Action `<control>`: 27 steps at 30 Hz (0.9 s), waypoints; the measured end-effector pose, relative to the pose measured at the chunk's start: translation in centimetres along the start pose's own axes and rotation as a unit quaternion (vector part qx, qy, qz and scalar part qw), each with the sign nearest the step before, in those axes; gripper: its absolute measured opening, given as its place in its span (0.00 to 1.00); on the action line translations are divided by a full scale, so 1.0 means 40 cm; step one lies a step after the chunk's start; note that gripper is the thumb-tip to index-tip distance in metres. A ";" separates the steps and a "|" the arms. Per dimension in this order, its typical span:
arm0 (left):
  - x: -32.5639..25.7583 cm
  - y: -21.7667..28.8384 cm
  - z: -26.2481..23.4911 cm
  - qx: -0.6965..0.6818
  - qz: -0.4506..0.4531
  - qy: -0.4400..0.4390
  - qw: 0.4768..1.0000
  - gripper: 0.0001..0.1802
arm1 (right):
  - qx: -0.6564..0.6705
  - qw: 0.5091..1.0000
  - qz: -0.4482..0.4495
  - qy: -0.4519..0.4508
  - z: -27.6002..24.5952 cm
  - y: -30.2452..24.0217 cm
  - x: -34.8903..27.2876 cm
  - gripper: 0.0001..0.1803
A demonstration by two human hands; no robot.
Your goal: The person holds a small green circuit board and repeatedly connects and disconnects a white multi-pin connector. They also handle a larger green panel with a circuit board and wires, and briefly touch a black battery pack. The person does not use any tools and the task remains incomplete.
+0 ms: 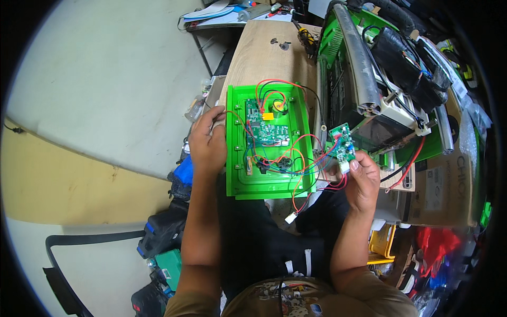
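A bright green plastic casing [229, 174] rests, open side up, on the near end of the wooden bench, its front part reaching out above my lap. Inside it lies a green circuit board [270, 136] with a yellow part and red, black and blue wires. My left hand [208, 140] grips the casing's left wall, its fingertips partly hidden. Beyond the right wall, my right hand [364, 177] pinches a smaller circuit board [341, 141] by its lower end, thumb on top. Wires run from this board back into the casing. A loose white connector [291, 217] dangles over the casing's front edge.
To the right stands a large green and black machine [346, 90] with metal tubes. The wooden bench top [259, 53] stretches away behind the casing. A cardboard box [443, 185] sits far right. Dark tool cases [166, 232] are on the floor at left.
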State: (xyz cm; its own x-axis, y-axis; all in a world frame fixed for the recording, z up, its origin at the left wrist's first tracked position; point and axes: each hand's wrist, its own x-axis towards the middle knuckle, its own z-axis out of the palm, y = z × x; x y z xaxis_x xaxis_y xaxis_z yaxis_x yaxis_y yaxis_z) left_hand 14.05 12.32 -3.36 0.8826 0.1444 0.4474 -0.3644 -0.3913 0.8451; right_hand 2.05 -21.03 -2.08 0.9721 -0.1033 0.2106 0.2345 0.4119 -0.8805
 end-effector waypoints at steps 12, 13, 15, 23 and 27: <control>-0.017 0.061 -0.078 -0.199 -0.131 0.043 0.970 0.14 | -0.007 0.999 0.034 0.009 0.009 -0.014 0.000 0.10; -0.023 0.072 -0.110 -0.222 -0.155 0.043 0.962 0.14 | -0.008 0.999 0.030 0.007 0.009 -0.015 -0.001 0.10; -0.046 0.103 -0.180 -0.364 -0.165 -0.018 0.917 0.14 | -0.005 1.000 0.029 0.006 0.007 -0.017 -0.004 0.10; -0.106 0.219 -0.306 -0.637 -0.037 -0.202 0.743 0.23 | 0.008 0.999 0.038 -0.012 0.015 -0.022 -0.002 0.10; -0.111 0.250 -0.311 -0.629 -0.001 -0.199 0.751 0.31 | -0.001 0.999 0.044 -0.015 0.012 -0.026 -0.010 0.10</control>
State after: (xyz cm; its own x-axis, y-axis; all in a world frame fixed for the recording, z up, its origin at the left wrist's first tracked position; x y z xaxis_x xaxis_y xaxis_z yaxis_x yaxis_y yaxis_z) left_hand 2.78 19.08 6.74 0.8111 -0.2382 0.5342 -0.1340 0.8134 0.5661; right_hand 1.41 -21.00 -1.05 0.9886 -0.0400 0.1453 0.1487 0.4164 -0.8969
